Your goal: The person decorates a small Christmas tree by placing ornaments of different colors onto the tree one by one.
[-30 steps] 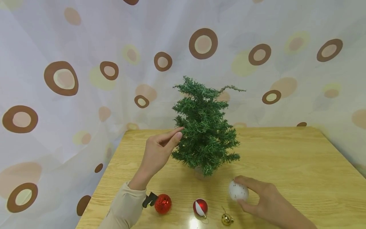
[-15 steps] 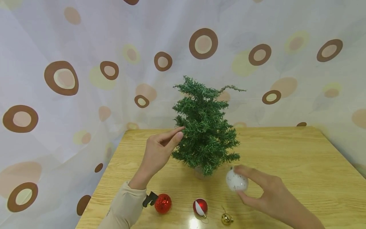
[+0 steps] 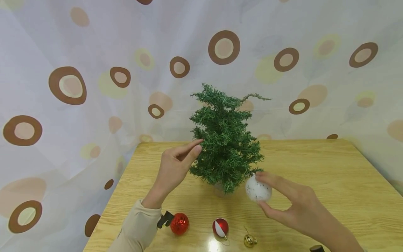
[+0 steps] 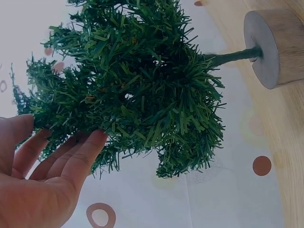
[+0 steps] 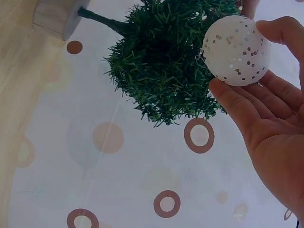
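Note:
A small artificial Christmas tree [image 3: 225, 140] stands upright on its round wooden base [image 4: 287, 47]. At the tree's left side is my left hand [image 3: 174, 166], its fingers [image 4: 78, 161] fairly straight and touching the outer branches, thumb apart from them. My right hand [image 3: 296, 204] holds a white Christmas bauble [image 3: 259, 189] with silver specks between thumb and fingers, off the table at the tree's lower right. In the right wrist view, the white bauble [image 5: 236, 51] overlaps the branches; whether they touch cannot be told.
On the wooden table [image 3: 315, 175], near its front, lie a red glittery bauble [image 3: 179, 224], a red-and-white bauble [image 3: 220, 228] and a small gold bauble [image 3: 250, 240]. A dark strap end [image 3: 165, 219] shows by the left sleeve. Patterned curtain [image 3: 189, 35] hangs behind.
My right hand has lifted the white bauble upward and slightly left, closer to the tree's lower branches. My left hand has stayed in place at the tree's left side.

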Action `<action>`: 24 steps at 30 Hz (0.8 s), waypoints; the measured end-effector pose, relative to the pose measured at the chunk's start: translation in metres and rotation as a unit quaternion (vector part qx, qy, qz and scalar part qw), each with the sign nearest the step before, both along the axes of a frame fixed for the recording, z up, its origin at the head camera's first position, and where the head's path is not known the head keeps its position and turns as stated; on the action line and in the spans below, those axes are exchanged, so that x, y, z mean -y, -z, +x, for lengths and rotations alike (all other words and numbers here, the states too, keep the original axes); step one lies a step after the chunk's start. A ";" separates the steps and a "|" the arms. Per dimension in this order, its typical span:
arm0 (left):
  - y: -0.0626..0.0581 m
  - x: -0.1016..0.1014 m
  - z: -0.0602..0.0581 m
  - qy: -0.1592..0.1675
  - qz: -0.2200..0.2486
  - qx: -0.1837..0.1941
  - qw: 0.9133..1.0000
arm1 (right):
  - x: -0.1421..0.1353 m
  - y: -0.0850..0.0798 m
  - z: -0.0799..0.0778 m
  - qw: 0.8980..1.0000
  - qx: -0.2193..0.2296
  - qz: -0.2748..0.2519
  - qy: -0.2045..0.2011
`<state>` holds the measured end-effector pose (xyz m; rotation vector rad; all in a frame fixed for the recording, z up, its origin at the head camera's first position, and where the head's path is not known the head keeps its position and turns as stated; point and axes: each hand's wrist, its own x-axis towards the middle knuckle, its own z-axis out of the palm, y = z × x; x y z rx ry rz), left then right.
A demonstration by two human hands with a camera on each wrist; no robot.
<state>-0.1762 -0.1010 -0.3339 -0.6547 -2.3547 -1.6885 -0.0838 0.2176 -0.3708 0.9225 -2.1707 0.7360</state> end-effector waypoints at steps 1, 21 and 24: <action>0.000 0.000 0.000 0.000 0.000 0.001 1.000 | 0.001 -0.001 0.000 1.000 -0.001 -0.001 -0.001; 0.003 -0.026 0.022 -0.108 0.005 -0.377 0.920 | 0.015 -0.023 0.007 0.997 -0.062 -0.033 -0.038; -0.003 -0.031 0.030 -0.022 -0.009 -0.330 0.944 | 0.020 -0.028 0.007 0.994 -0.080 -0.043 -0.062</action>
